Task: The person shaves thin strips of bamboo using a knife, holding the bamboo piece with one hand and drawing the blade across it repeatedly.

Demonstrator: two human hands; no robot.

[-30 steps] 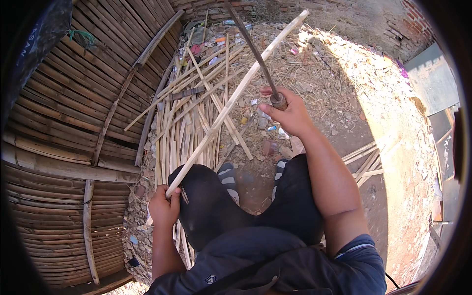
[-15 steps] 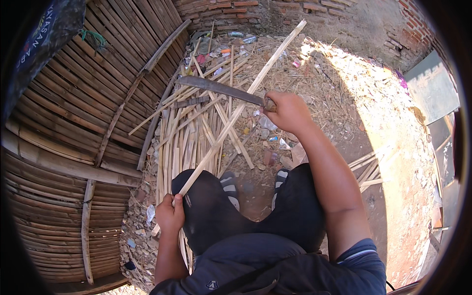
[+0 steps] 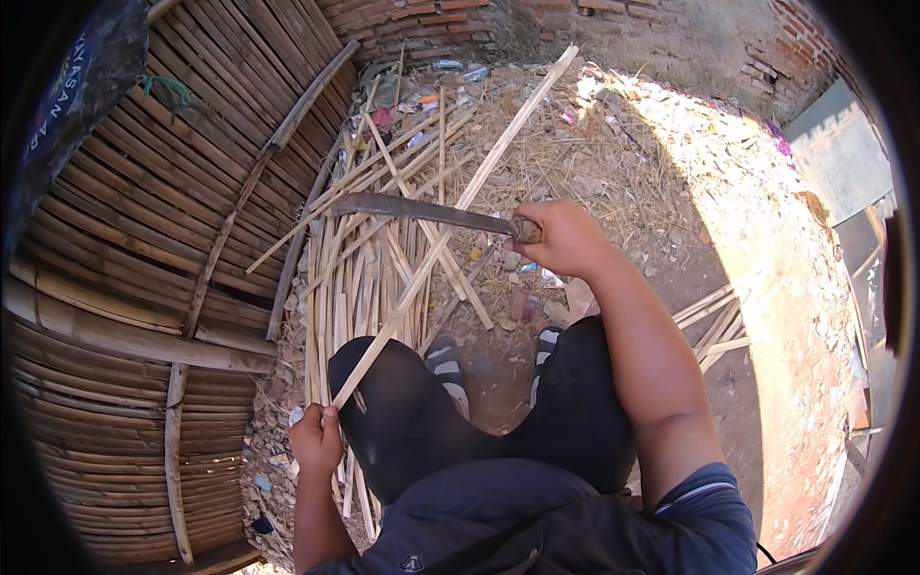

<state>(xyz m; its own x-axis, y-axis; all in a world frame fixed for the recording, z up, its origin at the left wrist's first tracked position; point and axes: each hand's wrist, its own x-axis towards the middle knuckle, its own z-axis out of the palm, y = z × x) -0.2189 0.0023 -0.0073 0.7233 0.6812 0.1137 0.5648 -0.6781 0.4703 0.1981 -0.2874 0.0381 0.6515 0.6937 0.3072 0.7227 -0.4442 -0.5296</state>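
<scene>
My left hand is closed round the near end of a long pale bamboo strip, which slants up and away to the right across my left knee. In my right hand is the wooden handle of a machete. Its dark blade points left and lies across the strip, roughly level; whether the edge touches the strip I cannot tell. Beneath the blade, a heap of similar bamboo strips covers the ground to the left of my feet.
A slatted bamboo wall rises close on the left, and a brick wall closes off the back. More strips lie right of my right knee. Shavings and litter cover the ground ahead. A grey panel leans at the far right.
The machete and my right hand have come nearer to me, down along the strip. My left hand has shifted slightly left and nearer with the strip's end.
</scene>
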